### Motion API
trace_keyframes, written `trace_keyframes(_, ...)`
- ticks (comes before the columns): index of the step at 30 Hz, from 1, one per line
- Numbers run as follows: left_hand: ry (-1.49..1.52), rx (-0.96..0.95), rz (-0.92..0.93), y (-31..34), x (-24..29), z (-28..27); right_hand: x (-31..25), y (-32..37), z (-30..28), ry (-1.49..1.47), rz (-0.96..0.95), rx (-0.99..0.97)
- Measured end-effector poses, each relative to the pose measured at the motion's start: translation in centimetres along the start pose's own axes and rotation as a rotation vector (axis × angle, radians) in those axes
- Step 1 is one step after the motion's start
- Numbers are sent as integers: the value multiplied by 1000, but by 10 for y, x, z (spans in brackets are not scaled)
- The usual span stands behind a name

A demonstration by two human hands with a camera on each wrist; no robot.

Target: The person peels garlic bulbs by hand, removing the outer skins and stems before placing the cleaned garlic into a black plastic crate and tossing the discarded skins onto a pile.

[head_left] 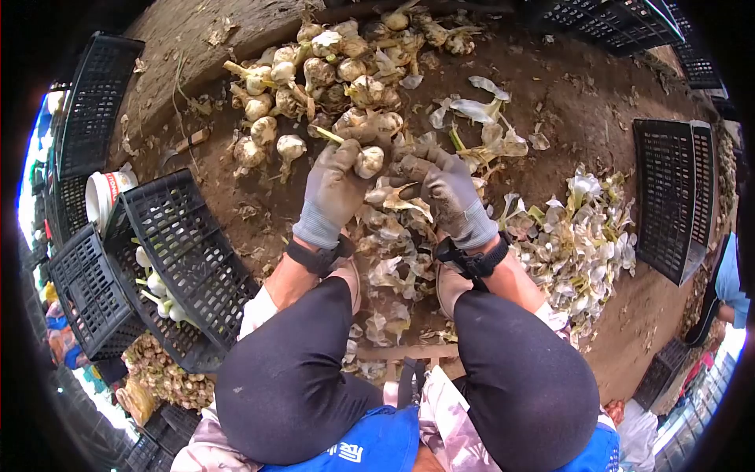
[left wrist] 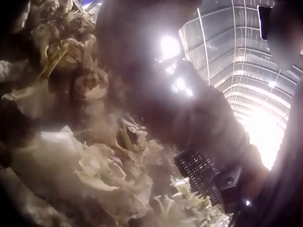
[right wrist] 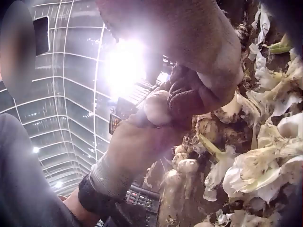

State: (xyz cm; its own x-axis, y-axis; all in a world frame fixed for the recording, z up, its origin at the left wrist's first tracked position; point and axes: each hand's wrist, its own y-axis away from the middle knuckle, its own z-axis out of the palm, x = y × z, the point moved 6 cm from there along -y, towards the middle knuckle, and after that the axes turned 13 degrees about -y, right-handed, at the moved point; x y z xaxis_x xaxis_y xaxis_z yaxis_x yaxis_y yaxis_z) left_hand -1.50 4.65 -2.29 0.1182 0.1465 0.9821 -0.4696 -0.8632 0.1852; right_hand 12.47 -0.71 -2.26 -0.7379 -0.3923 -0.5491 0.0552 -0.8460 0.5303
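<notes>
Between the fingers of my gloved left hand (head_left: 334,177) is a garlic bulb (head_left: 368,162) with a short green stem sticking out past the fingertips. My gloved right hand (head_left: 452,193) is just right of the bulb, its fingers bent in toward it. In the right wrist view, the curled right fingers (right wrist: 182,97) are right beside the pale bulb (right wrist: 157,108); I cannot tell what they pinch. Both gloves are soiled at the fingers. Beyond the hands lies a heap of unpeeled garlic bulbs (head_left: 318,75) with dry, dirty skins.
A pile of garlic peelings (head_left: 582,252) spreads at right, with more loose skins (head_left: 393,271) between the feet. Black crates stand at left (head_left: 185,252) and right (head_left: 672,197). A wooden-handled knife (head_left: 192,140) lies on the soil near a white bucket (head_left: 102,197).
</notes>
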Motion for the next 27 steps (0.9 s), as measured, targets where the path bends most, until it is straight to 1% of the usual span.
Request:
trace_keyframes(1, -214, 37, 35, 0, 2, -2, 0, -1, 2, -40, -13, -19)
trace_keyframes(3, 454, 51, -51, -2, -4, 7, 2, -5, 0, -78, -25, -33)
trace_keyframes(4, 459, 105, -97, 1, 13, 14, 6, -14, -7, 103, -91, -4)
trace_keyframes(5, 459, 106, -96, 1, 16, 16, 10, -24, -16, 282, -159, 23)
trace_keyframes(6, 358, 115, -73, 1, 19, 15, 20, -36, -30, 304, -188, -7)
trace_keyframes(7, 256, 124, -50, 2, 21, 14, 19, -40, -34, 304, -188, -8)
trace_keyframes(8, 256, 125, -50, 1, 11, 10, 21, -43, -43, 393, -128, 62)
trace_keyframes(9, 238, 67, -60, 1, -7, 6, 19, -39, -40, 439, -96, 95)
trace_keyframes(10, 229, 38, -65, 1, -11, 8, 16, -34, -37, 485, -63, 128)
trace_keyframes(11, 220, 10, -70, 1, -15, 8, 2, -15, -14, 183, -29, 79)
trace_keyframes(12, 398, 48, -101, -1, -11, 13, -5, -3, 0, -116, 4, 29)
trace_keyframes(14, 846, 61, -264, -1, 7, 22, -4, -1, -4, -162, 8, 1)
trace_keyframes(15, 847, 62, -260, -1, 3, 22, -4, 0, -4, -211, 12, -28)
trace_keyframes(16, 632, 88, -147, -2, 5, 18, -9, 3, -2, -59, -45, -5)
trace_keyframes(17, 523, 97, -92, -2, 5, 17, -6, 0, -4, -58, -46, -7)
trace_keyframes(18, 415, 112, -39, -2, 14, 17, -13, -2, -4, 306, -209, 31)
trace_keyframes(19, 401, 160, -151, 1, 14, 17, -19, -1, 1, 672, -372, 70)
trace_keyframes(20, 385, 208, -261, 3, 15, 19, -16, 1, 5, 613, -441, 55)
trace_keyframes(21, 386, 206, -257, 4, 14, 23, -17, 1, 11, 614, -446, 55)
trace_keyframes(23, 161, 200, 53, 3, 26, 32, -23, 4, 20, 975, -536, 193)
trace_keyframes(24, 202, 229, 113, 2, 30, 37, -27, 7, 26, 958, -597, 192)
trace_keyframes(25, 204, 225, 110, 3, 30, 38, -27, 7, 25, 958, -595, 197)
trace_keyframes(27, 53, 220, 195, 6, 39, 40, -27, 5, 19, 892, -609, 216)
